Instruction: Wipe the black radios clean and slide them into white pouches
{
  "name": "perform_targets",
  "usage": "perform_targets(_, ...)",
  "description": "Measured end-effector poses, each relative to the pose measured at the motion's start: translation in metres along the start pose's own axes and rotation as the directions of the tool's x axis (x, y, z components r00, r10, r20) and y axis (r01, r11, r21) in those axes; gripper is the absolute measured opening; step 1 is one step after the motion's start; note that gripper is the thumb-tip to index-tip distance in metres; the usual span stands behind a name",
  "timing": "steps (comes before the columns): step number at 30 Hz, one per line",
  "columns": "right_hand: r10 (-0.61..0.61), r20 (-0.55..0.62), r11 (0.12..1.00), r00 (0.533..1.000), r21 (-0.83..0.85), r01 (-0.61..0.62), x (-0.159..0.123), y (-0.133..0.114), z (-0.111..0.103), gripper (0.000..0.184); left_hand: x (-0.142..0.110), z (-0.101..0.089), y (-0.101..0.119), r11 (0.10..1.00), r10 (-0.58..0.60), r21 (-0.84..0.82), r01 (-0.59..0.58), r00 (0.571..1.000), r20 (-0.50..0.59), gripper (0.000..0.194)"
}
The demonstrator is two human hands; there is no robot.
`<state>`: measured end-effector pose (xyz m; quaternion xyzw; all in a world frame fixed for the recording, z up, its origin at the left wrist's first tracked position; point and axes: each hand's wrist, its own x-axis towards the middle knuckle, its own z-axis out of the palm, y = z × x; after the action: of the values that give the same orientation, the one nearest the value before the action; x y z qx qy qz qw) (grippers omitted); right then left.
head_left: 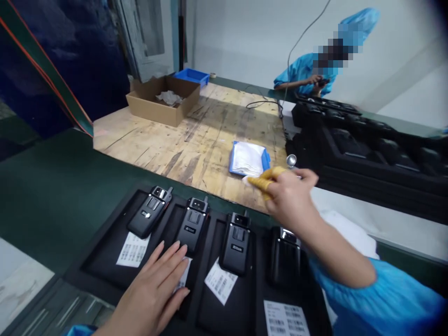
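Observation:
A black tray (105,261) in front of me holds several black handheld devices side by side, each with a white barcode label below it. My left hand (157,289) lies flat and open on the tray, its fingers over the label under the second device (192,227). My right hand (289,196), with yellow finger cots, reaches out above the fourth device (285,254) toward a stack of white cloths (249,158) on the wooden table. Its fingers are pinched round a bit of white cloth and a small shiny object I cannot name.
A wooden tabletop (196,135) lies beyond the green bench edge. On it stand an open cardboard box (163,100) and a blue bin (192,76). Stacked black trays (367,140) fill the right side. A person in blue (308,74) works at the far end.

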<state>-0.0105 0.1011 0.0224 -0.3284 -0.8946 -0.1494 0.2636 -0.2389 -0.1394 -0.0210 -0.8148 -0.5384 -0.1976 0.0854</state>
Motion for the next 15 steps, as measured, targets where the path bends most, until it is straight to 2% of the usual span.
perform_targets(3, -0.211, 0.062, 0.971, 0.975, 0.123, 0.203, 0.008, -0.045, 0.012, 0.026, -0.001, 0.003, 0.0, 1.0, -0.01, 0.022, 0.009, 0.999, 0.047, 0.03)
perform_targets(6, -0.312, 0.075, 0.937, 0.947, 0.189, 0.294, 0.02, -0.071, 0.025, 0.028, -0.001, 0.003, 0.0, 1.0, -0.006, 0.025, 0.004, 0.997, 0.072, 0.032)
perform_targets(9, -0.389, 0.096, 0.9, 0.916, 0.253, 0.355, 0.03, -0.081, 0.035, 0.028, -0.002, 0.002, -0.001, 1.0, -0.005, 0.015, 0.004, 0.997, 0.076, 0.034)
perform_targets(15, -0.474, 0.137, 0.854, 0.87, 0.311, 0.417, 0.03, -0.08, 0.042, 0.029, -0.003, 0.005, -0.002, 0.998, 0.025, 0.059, -0.028, 0.998, 0.057, 0.032)
